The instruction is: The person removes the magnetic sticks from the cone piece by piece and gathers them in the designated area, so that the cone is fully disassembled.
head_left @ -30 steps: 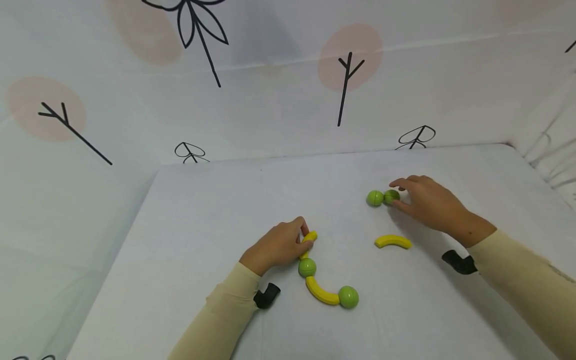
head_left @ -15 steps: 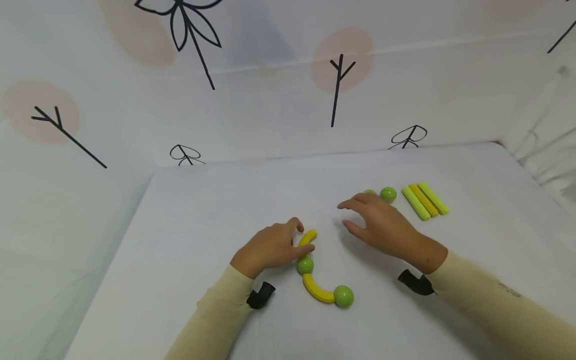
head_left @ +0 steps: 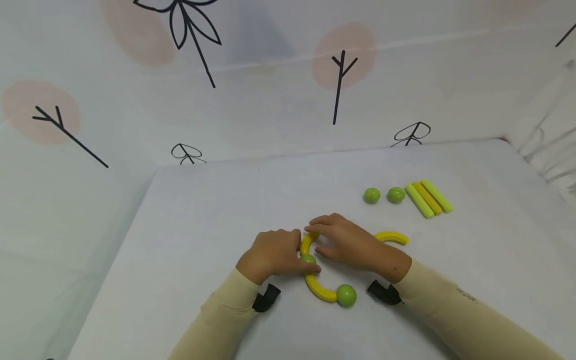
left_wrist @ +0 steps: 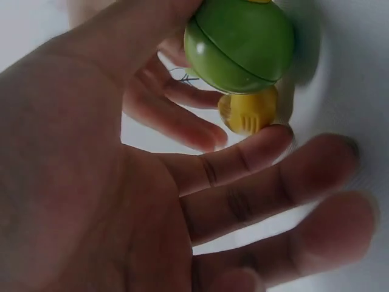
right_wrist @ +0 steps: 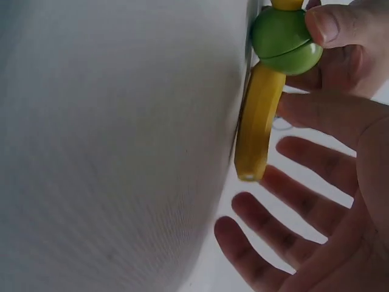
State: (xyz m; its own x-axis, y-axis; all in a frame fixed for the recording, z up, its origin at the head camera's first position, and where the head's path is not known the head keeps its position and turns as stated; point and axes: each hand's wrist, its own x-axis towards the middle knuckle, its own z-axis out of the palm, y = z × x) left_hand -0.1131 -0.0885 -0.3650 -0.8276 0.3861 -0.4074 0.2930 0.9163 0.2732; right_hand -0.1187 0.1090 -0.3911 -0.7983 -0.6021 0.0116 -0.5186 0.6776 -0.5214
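Hands are gathered near the middle of the white table [head_left: 189, 225], toward its front edge, over a curved chain. The left hand [head_left: 270, 255] is seen pinching the middle green ball [head_left: 308, 259] between thumb and fingers. The right hand [head_left: 348, 242] is laid with relaxed, spread fingers against the upper yellow arc [head_left: 306, 242]; no grasp can be made out there. Below, the lower yellow arc [head_left: 318, 291] is joined to the end green ball [head_left: 346, 295]. So two arcs and two balls are judged assembled. Left unused: a loose yellow arc [head_left: 396, 237] just beside the right wrist, two loose green balls [head_left: 371, 195], and three straight sticks [head_left: 427, 198] toward the table's far right corner.
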